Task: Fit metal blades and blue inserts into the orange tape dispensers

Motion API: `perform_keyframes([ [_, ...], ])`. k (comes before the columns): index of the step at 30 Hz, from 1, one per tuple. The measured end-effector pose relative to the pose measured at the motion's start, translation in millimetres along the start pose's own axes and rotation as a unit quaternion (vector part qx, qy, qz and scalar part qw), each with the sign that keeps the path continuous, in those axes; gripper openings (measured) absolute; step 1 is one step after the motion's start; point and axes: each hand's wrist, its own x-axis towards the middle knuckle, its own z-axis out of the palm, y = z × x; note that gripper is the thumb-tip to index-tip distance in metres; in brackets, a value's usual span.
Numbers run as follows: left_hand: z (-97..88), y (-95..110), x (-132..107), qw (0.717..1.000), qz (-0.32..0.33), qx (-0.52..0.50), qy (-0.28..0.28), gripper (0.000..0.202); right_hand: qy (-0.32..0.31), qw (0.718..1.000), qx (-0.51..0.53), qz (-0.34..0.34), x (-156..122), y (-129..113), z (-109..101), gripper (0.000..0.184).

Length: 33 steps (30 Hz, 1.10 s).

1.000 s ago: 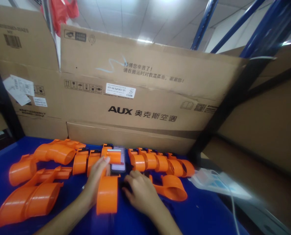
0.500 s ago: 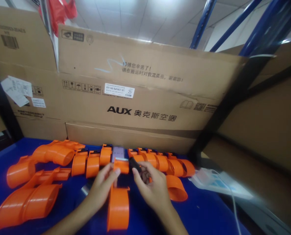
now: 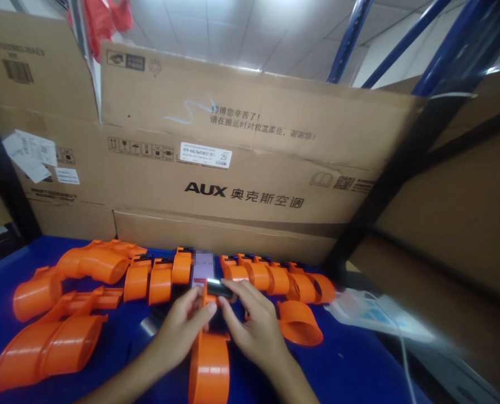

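Note:
My left hand and my right hand meet over the top end of an orange plastic duct part that stands on the blue table. The fingers of both hands pinch around that end, where a small black piece sits. Just beyond the hands a phone lies flat among a row of orange ring-shaped parts. Another orange part lies to the right of my right hand.
Larger orange duct shells lie at the left of the table. Big cardboard boxes wall off the back. A clear plastic bag and a white cable lie at the right. A black rack post slants down.
Both hands have come together over the top of the orange part, which has shifted nearer to me. The black piece went from my right fingers onto that part's top end.

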Motion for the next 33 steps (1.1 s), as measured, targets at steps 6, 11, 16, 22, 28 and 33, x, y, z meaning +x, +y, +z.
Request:
perform_keyframes([
  [6, 1.2, 4, -5, 1.000, 0.024, -0.013, -0.005, 0.035, -0.062, 0.997, 0.040, -0.012, -2, -5, -1, 0.043],
  [11, -2.9, 5, -2, 0.996, 0.000, -0.061, 0.061, 0.008, -0.047, 0.993, 0.095, 0.051, -3, 0, -1, 0.044],
  [16, -9.5, 0, 8, 0.991, -0.016, -0.087, 0.102, 0.030, -0.139, 0.970, -0.093, 0.177, -4, 13, 8, 0.032],
  [22, -10.3, 0, 10, 0.990, -0.016, -0.097, 0.104, 0.031, -0.288, 0.886, -0.296, 0.212, -10, 18, 27, 0.056],
  [28, -9.2, -2, 9, 0.989, -0.016, -0.104, 0.102, 0.028, -0.298, 0.878, -0.306, 0.218, -7, 18, 31, 0.050],
  [33, -8.6, -1, 10, 0.988, -0.012, -0.111, 0.107, 0.029, -0.289, 0.881, -0.297, 0.228, -5, 19, 28, 0.040],
])
